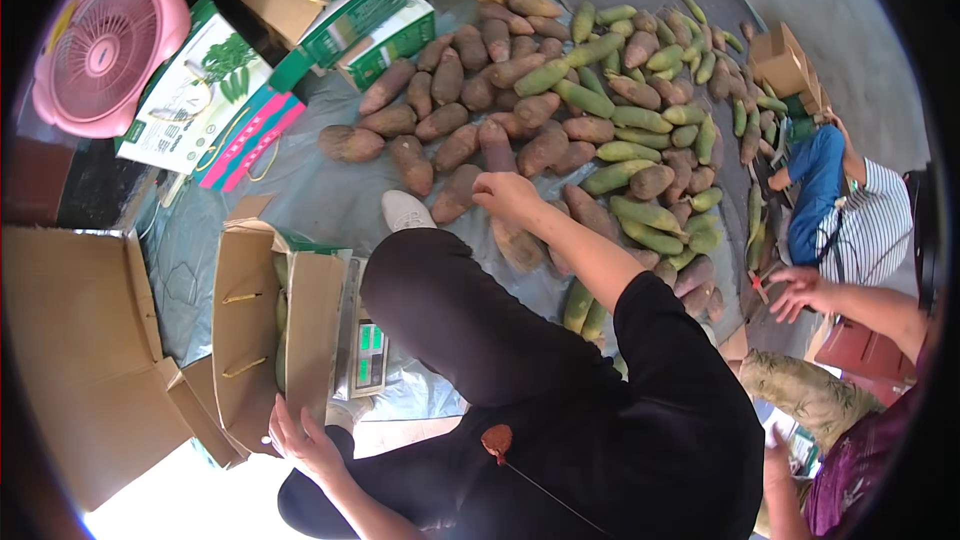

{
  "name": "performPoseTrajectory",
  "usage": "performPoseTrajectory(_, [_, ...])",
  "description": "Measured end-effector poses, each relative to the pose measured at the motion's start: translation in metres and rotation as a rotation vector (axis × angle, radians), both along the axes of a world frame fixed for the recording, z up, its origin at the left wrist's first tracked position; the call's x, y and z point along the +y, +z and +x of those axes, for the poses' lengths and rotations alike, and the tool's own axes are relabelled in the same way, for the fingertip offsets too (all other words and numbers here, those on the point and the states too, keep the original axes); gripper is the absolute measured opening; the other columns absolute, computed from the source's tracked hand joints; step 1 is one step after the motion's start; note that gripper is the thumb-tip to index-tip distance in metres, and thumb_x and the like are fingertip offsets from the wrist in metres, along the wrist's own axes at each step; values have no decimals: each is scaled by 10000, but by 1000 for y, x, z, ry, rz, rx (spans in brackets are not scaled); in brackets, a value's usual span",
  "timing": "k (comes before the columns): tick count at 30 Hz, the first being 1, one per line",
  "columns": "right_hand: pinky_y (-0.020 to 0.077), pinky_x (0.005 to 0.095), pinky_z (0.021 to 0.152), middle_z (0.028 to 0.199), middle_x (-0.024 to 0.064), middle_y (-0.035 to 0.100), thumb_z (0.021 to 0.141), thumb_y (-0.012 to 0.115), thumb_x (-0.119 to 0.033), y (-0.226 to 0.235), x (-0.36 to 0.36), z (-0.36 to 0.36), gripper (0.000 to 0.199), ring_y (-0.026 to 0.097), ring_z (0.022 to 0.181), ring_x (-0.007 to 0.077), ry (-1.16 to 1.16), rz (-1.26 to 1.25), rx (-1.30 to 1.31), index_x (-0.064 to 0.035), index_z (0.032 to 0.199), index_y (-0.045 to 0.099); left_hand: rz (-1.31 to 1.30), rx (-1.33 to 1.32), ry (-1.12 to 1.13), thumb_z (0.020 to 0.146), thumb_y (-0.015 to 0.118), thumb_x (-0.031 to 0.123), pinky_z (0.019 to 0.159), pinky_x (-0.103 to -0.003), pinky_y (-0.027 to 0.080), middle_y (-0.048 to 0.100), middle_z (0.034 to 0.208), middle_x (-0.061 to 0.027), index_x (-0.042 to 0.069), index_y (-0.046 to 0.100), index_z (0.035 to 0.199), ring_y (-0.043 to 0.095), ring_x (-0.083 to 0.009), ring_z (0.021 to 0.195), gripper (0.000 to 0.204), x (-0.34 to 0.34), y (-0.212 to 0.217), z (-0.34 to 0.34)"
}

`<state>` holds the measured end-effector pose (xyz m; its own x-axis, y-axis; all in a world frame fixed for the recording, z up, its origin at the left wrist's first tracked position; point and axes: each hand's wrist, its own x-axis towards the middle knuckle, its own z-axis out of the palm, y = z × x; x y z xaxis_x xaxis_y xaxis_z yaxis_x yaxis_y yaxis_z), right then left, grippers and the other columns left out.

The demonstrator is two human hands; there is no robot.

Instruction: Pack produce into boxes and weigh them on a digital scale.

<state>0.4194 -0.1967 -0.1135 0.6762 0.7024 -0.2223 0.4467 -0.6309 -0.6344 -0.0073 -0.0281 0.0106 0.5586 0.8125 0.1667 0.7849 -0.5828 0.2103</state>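
Note:
A big heap of brown-purple and green elongated fruits (590,100) lies on a grey sheet (330,202) on the ground. My right hand (507,192) reaches out over the near edge of the heap, fingers curled onto a brown fruit (497,146). My left hand (300,440) rests with spread fingers on the lower flap of an open cardboard box (250,330) that holds green fruits and sits on a digital scale (368,355). My knee in black trousers (450,310) rises between the two hands.
A pink fan (105,45) stands at the top left beside green-and-white printed cartons (370,10) and flat packaging. A large open cardboard box (80,360) is at the left. Other people sit at the right; one person's hand (800,290) reaches toward the heap.

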Motion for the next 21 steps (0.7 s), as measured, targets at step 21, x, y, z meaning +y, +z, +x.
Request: performPoseTrajectory(21, [491, 440, 758, 873, 148, 658, 798, 586, -190, -61, -73, 121, 125, 622, 871, 337, -526, -18, -123, -102, 853, 655, 100, -95, 51, 902, 511, 74, 728, -369, 503, 570, 1100, -170, 9, 562, 1176, 572, -291, 965, 287, 13, -12, -7])
